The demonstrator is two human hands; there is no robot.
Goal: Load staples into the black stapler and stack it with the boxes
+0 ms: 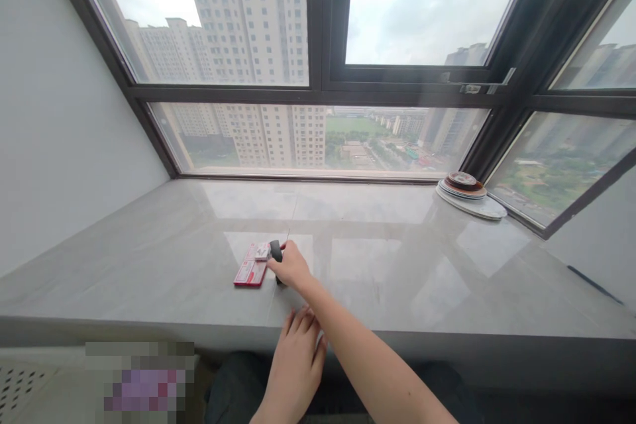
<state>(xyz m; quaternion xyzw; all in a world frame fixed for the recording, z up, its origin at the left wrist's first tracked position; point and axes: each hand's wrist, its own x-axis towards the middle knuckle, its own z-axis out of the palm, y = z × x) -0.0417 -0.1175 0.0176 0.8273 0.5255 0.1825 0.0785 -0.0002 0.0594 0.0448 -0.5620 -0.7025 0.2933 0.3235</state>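
My right hand (291, 266) reaches out over the marble windowsill (397, 265), its fingers closed round a small dark object (275, 253) next to a red and white card pack (253, 266) lying flat on the stone. A thin needle-like piece sticks up just above the hand. My left hand (297, 358) rests at the sill's front edge, fingers together and flat, holding nothing.
A stack of plates (470, 192) sits at the sill's far right by the dark window frame (318, 89). A white wall (59, 112) closes the left side. A blurred patch lies at the lower left.
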